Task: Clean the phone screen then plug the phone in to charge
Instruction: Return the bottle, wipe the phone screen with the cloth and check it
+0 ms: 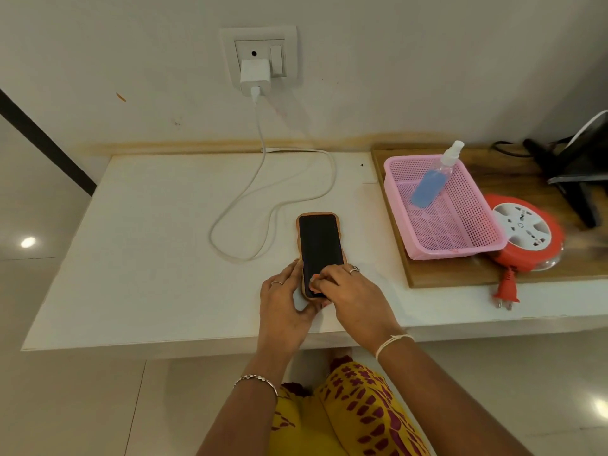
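Phone (319,245), dark-screened in its tan case, lies flat on the white table (131,241) toward your near edge. Furthest left of everything, the white charging cable (263,205) drops from the wall charger (255,75), loops over the tabletop and ends at the back edge near the wall, not joined to the phone. Your left hand (283,301) cups the phone's lower left corner, fingers along its side and thumb under the bottom edge, holding it steady. Your right hand (348,291) sits on the lower screen with fingertips bunched together, pressing something small and pinkish against the glass; what it is you cannot tell. Further right, a spray bottle (434,176) of blue liquid leans in the pink basket (460,232), and a red extension reel (526,232) sits just beside that on the wooden board (444,271).
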A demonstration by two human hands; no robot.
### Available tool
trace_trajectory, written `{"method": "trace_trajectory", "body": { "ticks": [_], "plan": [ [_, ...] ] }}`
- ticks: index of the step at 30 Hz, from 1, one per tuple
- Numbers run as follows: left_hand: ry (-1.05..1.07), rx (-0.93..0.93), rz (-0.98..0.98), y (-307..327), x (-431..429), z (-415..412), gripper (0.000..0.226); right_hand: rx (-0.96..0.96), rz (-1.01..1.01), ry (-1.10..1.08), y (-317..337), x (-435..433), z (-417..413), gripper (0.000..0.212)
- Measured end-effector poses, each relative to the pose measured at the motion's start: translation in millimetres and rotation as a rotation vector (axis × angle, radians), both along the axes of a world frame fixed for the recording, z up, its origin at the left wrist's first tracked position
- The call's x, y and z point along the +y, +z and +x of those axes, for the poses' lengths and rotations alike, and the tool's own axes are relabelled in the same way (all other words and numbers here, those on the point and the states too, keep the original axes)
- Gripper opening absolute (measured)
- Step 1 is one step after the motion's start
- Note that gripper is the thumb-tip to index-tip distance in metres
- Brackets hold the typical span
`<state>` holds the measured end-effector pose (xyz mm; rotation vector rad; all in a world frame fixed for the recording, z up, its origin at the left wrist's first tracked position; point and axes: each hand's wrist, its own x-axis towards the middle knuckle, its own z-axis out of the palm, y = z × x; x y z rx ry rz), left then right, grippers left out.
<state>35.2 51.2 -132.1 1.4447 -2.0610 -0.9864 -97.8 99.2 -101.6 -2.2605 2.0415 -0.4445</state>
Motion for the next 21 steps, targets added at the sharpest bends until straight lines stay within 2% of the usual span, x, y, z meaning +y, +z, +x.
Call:
{"method": "trace_trajectory", "body": {
  "ticks": [3, 5, 8, 11, 13, 16, 21],
  "plan": [
    [-0.022, 0.039, -0.018, 3, 0, 1, 0.072, -0.126, 0.082, -0.082, -1, -6, -4, 0.036],
    [-0.037, 0.077, -0.031, 4, -1, 2, 0.068, -0.440, 0.040, -0.270, 3, -10, -4, 0.024],
    [-0.042, 0.076, -0.032, 5, -1, 2, 0.067, -1.075, 0.044, -0.574, 14, -15, -5, 0.010],
    [-0.040, 0.127, -0.082, 8, 0, 3, 0.068, -1.410, 0.169, -0.711, 24, -16, -10, 0.011],
    [-0.051, 0.126, -0.052, 11, 0, 4, 0.071, -1.538, 0.219, -0.745, 31, -16, -15, 0.013],
    [-0.081, 0.116, 0.017, 17, -1, 6, 0.073, -1.657, 0.190, -0.766, 45, -16, -26, 0.010],
    [-0.021, 0.122, 0.181, 20, -2, 5, 0.104, -1.689, -0.082, -0.797, 73, -23, -68, 0.013]
  ]
}}
